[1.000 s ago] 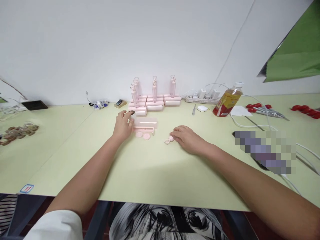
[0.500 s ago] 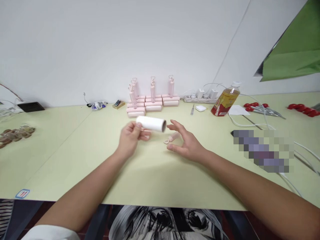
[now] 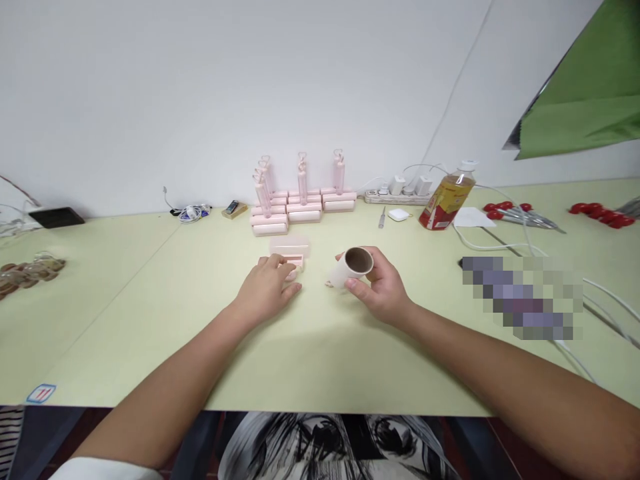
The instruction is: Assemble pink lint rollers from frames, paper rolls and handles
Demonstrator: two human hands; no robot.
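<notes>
My right hand [image 3: 383,283] is closed around a white lint roller refill [image 3: 343,270], tilted so its hollow brown core faces up toward me. Behind and below the roll, the loop end of a small pink handle [image 3: 329,284] shows on the table; the rest of it is hidden. My left hand [image 3: 265,287] is at a small pink case [image 3: 295,259], its fingers bent over the near left part and covering much of it. The case's translucent lid [image 3: 290,245] stands raised at the back.
Several pink lint rollers [image 3: 305,210] with upright handles stand near the wall. Rightward are a screwdriver [image 3: 382,218], a white square item [image 3: 399,215], a power strip [image 3: 395,198], a drink bottle [image 3: 447,200], red-handled pliers [image 3: 520,215] and loose cables. A coiled cable [image 3: 190,213] lies to the left.
The white roll has passed from my left hand to my right and turned its open end upward. My left hand has come down onto the pink case.
</notes>
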